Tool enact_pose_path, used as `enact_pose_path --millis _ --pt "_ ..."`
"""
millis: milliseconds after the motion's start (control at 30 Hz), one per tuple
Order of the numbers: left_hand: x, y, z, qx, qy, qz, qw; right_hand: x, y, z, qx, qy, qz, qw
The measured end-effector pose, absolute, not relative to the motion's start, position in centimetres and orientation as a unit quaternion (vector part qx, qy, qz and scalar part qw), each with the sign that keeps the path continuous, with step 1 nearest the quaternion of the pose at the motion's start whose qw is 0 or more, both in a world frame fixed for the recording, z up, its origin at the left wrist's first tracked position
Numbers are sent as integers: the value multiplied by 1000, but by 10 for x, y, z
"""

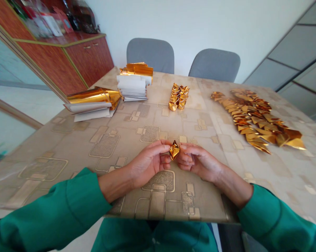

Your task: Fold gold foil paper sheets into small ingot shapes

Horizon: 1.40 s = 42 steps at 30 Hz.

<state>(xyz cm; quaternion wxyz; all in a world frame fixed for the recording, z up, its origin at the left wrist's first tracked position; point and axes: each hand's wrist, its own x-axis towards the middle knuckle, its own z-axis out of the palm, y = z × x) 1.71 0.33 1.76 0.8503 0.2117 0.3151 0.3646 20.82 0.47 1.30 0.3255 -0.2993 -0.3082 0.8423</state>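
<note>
Between my fingertips sits a small folded gold foil piece [174,150], pinched by my left hand [147,162] and my right hand [197,161] from either side. Both hands rest low over the patterned tabletop [68,140]. Farther off lie two stacks of white-backed gold foil paper, one at the left [93,99] and one at the back [134,82]. A double row of folded gold pieces [178,97] stands at the far middle. A large overlapping spread of similar pieces [254,119] covers the right side.
Two grey chairs [149,56] stand beyond the far table edge. A red-brown cabinet [89,59] with items on top is at the back left. The near table edge runs just in front of my body, and the table's corner drops away at the left.
</note>
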Motion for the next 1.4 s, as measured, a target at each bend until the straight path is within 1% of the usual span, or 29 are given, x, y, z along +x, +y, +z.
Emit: enact_pose_path --millis 167,367,633,833,967,1067,1167,1267,1400 --pt "18 5 18 214 301 363 855 209 5 16 -320 -325 821 343" --pt "24 1 18 214 284 388 850 204 -3 24 -354 -414 747 383" --pt "26 -5 11 242 280 387 844 202 -2 21 -416 -474 679 377" --pt "24 1 11 235 293 362 853 205 -1 25 -433 -462 692 348" --pt "24 5 12 202 288 385 853 210 2 27 -433 -480 676 353" --pt "24 8 12 149 278 414 854 211 3 27 -426 -547 621 365" --pt "24 11 13 123 273 433 850 207 3 24 -416 -610 541 402" --pt "24 12 13 116 273 448 843 201 2 20 -421 -634 488 428" --pt "26 13 13 108 279 461 835 195 2 12 -467 -644 412 445"
